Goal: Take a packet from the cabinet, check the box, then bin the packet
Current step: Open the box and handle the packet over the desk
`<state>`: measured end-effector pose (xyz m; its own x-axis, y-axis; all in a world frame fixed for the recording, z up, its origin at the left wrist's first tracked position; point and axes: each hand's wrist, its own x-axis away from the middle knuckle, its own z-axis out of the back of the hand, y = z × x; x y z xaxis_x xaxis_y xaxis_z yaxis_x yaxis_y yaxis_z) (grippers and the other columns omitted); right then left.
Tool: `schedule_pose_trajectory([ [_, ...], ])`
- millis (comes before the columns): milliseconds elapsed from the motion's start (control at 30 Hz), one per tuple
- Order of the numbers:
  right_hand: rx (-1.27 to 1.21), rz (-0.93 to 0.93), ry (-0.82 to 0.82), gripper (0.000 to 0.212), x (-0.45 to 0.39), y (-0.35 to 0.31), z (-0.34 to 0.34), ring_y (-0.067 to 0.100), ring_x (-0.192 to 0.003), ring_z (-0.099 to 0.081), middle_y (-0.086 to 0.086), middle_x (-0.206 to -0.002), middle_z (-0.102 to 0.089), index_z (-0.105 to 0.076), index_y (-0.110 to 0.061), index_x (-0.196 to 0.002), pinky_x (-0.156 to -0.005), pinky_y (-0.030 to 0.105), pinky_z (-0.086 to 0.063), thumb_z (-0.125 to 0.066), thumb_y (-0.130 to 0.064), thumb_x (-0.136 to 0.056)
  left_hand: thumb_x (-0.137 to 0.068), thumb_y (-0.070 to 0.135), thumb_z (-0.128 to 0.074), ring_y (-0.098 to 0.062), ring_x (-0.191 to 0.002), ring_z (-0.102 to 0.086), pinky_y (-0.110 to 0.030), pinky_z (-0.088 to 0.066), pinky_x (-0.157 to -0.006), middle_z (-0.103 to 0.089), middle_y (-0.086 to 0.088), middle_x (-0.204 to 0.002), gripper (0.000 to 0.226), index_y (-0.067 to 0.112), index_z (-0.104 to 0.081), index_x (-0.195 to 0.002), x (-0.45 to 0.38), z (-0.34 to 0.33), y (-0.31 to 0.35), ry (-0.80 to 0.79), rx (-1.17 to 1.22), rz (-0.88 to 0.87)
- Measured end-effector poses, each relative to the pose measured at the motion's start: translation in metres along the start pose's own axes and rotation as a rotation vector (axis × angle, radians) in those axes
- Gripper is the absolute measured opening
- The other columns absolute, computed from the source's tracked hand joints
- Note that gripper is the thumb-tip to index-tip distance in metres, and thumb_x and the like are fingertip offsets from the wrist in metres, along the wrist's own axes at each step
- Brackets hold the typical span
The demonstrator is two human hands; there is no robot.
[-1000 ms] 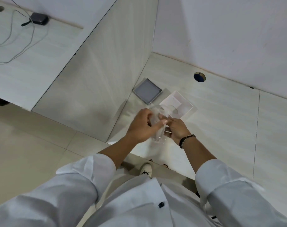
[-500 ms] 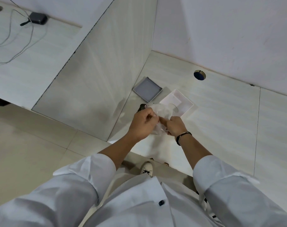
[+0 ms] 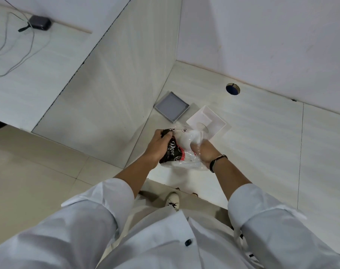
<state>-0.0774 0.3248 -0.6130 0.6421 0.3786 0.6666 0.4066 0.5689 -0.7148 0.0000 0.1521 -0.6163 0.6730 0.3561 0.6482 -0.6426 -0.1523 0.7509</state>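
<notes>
Fingers (image 3: 166,135) of both hands crumple a glossy plastic packet (image 3: 181,147).

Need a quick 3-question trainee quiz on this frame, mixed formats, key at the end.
1. True or false: both hands grip the packet.
2. Which lies nearer the side panel: A) the grey lid B) the white box?
3. Fill in: the right hand wears a dark ____ at the wrist.

Key: 1 true: the left hand holds the dark printed end, the right hand the clear end. 2 A. 3 band.
</notes>
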Motion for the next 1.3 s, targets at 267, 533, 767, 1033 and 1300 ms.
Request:
schedule_pose_trajectory([
  [267, 0.074, 0.068, 0.233, 0.064, -0.001, -0.031, 0.088, 0.027, -0.100, -0.075, 0.005, -0.107, -0.080, -0.076, -0.017, -0.114, -0.092, 0.048, -0.060, -0.087, -0.049, -0.060, -0.102, 0.001, -0.040, -0.031, -0.094, -0.061, -0.034, -0.053, -0.070, -0.057, -0.013, -0.109, 0.037, 0.016, -0.040, -0.136, -0.007, 0.024, -0.015, 0.416, -0.162, -0.135],
  [533, 0.612, 0.090, 0.254, 0.037, -0.036, -0.091, 0.107, 0.036, -0.097, -0.063, 0.017, -0.108, -0.070, -0.069, -0.004, -0.107, -0.079, 0.036, -0.046, -0.047, -0.034, -0.100, -0.094, 0.010, -0.058, -0.028, -0.087, -0.061, -0.043, -0.061, -0.072, -0.050, -0.006, -0.108, 0.008, 0.017, -0.058, -0.093, -0.023, 0.020, -0.012, 0.265, -0.826, -0.382],
  [767, 0.800, 0.008, -0.007, 0.033, -0.064, -0.085, 0.073, 0.028, -0.093, -0.059, 0.013, -0.113, -0.067, -0.066, -0.005, -0.116, -0.077, 0.033, -0.044, -0.052, -0.029, -0.098, -0.088, 0.010, -0.053, -0.020, -0.077, -0.066, -0.035, -0.054, -0.064, -0.068, -0.001, -0.086, 0.013, 0.015, -0.064, -0.086, -0.039, -0.001, -0.002, 0.212, -0.776, -0.316],
  [1033, 0.177, -0.050, -0.016, 0.085, -0.069, -0.052, 0.059, 0.023, -0.127, -0.056, 0.001, -0.143, -0.060, -0.059, -0.024, -0.137, -0.106, 0.041, -0.041, -0.057, -0.084, -0.077, -0.082, 0.043, -0.060, -0.024, -0.087, -0.068, -0.038, -0.058, -0.074, -0.067, -0.001, -0.103, 0.055, 0.020, -0.050, -0.132, -0.048, -0.020, 0.004, -0.060, -0.629, -0.352],
  [1300, 0.656, 0.138, 0.098, 0.044, -0.066, -0.032, 0.055, 0.034, -0.102, -0.061, 0.019, -0.121, -0.065, -0.045, -0.005, -0.136, -0.075, 0.032, -0.039, -0.059, -0.018, -0.096, -0.095, 0.050, -0.054, -0.027, -0.086, -0.068, -0.043, -0.060, -0.076, -0.070, -0.005, -0.097, 0.038, 0.018, -0.057, -0.115, -0.067, -0.033, 0.004, 0.028, -0.691, -0.330],
])
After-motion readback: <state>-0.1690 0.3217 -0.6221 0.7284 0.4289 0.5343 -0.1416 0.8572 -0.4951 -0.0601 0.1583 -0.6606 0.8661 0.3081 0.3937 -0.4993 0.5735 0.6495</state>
